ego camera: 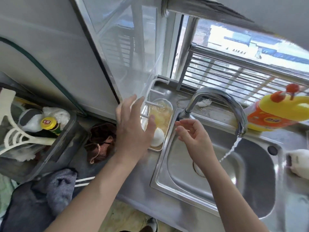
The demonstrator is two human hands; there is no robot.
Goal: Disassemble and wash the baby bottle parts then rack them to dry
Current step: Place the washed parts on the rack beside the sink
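Observation:
A small drying rack (158,148) with white pegs stands on the counter just left of the sink (250,190). On it hang a clear bottle part (161,106) and a white cap (158,136). My left hand (133,129) hovers over the rack's left side with fingers spread and holds nothing. My right hand (192,136) is by the base of the tap (217,104), fingers loosely curled and empty. Water streams from the spout into the sink.
A yellow and orange detergent bottle (275,113) stands behind the sink at right. A brown cloth (100,141) lies left of the rack. A grey bin (33,139) with a bottle and utensils sits at far left. A white object (299,161) lies at the sink's right edge.

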